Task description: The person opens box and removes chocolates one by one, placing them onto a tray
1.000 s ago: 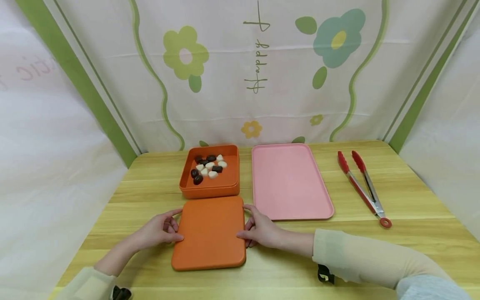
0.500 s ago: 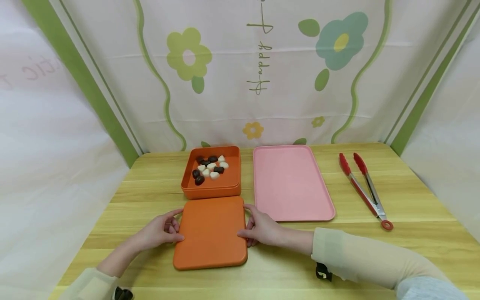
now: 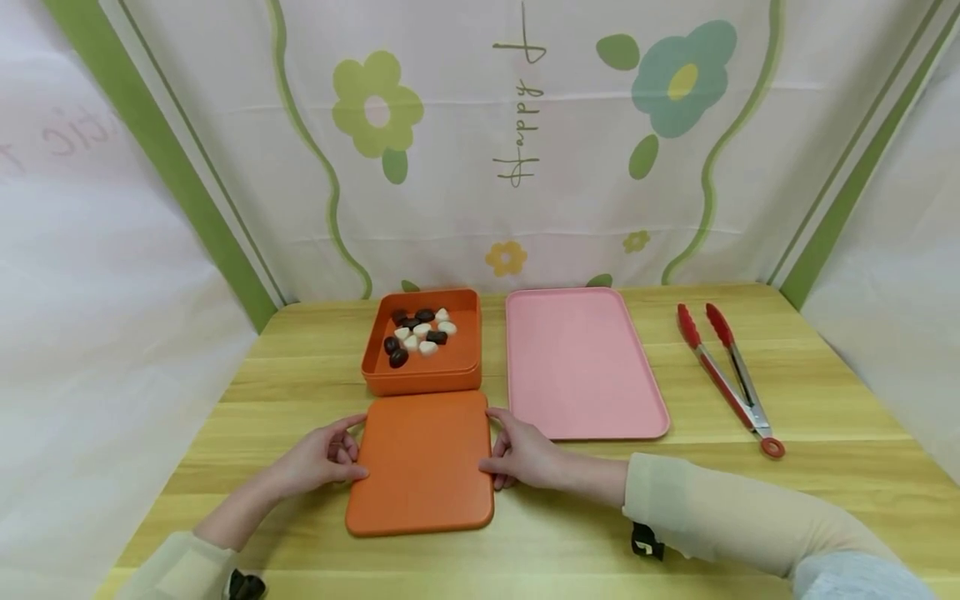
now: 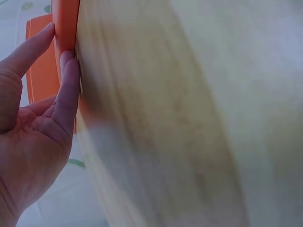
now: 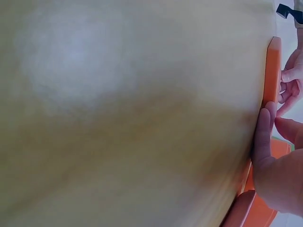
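A flat orange lid (image 3: 423,467) with rounded corners lies on the wooden table, smooth side up. On its left edge my left hand (image 3: 318,458) holds it, index finger near the far corner and thumb lower down. My right hand (image 3: 525,454) holds the opposite edge the same way, its thumb tip just over the rim. Right behind the lid stands an orange square box (image 3: 420,384), uncovered, with several dark brown and white small pieces (image 3: 422,330) inside. In the left wrist view, fingertips (image 4: 71,68) touch the side of the lid.
To the right of the box lies a pink rectangular tray (image 3: 581,367), its near left corner close by my right hand. Farther right are red-tipped metal tongs (image 3: 731,379), spread apart. A printed curtain (image 3: 450,208) hangs behind the table's far edge.
My right thumb tip has drawn back slightly to the right on the lid's edge. Both hands and the lid otherwise stay where they were; the view shifts a little.
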Tool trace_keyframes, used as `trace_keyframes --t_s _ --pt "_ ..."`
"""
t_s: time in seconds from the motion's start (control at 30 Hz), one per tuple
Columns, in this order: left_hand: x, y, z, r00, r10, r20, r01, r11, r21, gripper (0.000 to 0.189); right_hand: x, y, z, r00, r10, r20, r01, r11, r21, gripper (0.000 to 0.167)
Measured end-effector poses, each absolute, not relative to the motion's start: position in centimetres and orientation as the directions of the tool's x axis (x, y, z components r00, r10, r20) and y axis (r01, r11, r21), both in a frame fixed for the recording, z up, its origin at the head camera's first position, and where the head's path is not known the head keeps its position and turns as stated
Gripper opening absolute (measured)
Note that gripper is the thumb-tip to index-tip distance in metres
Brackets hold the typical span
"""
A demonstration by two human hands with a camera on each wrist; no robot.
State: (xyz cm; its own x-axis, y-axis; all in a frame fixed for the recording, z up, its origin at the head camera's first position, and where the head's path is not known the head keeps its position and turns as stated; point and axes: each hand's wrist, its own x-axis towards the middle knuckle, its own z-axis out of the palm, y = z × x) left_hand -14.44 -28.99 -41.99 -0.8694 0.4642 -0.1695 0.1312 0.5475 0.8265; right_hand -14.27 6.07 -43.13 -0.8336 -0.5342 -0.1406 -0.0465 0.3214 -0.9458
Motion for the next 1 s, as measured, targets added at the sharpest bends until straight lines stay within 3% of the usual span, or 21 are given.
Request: trace_keyframes --t_s 0.53,0.8,1.0 --pt "-15.0 -29.6 -41.0 -0.857 0.477 -0.196 0.12 0.553 0.824 0.084 -14.3 6.5 -42.8 -0.826 -0.557 -0.085 -0.112 0.31 -0.944 0.073" --pt "-17.1 -30.1 -38.9 -0.871 0.485 -0.076 0.242 0.56 0.793 0.067 -14.6 7.5 -41.9 -0.803 -0.595 -0.043 -0.192 0.327 -0.925 0.07" --pt "-19.3 -29.6 -37.5 -0.926 0.378 0.021 0.261 0.598 0.758 0.061 -15.5 8.7 -40.8 -0.789 -0.613 0.029 -0.289 0.329 -0.899 0.068"
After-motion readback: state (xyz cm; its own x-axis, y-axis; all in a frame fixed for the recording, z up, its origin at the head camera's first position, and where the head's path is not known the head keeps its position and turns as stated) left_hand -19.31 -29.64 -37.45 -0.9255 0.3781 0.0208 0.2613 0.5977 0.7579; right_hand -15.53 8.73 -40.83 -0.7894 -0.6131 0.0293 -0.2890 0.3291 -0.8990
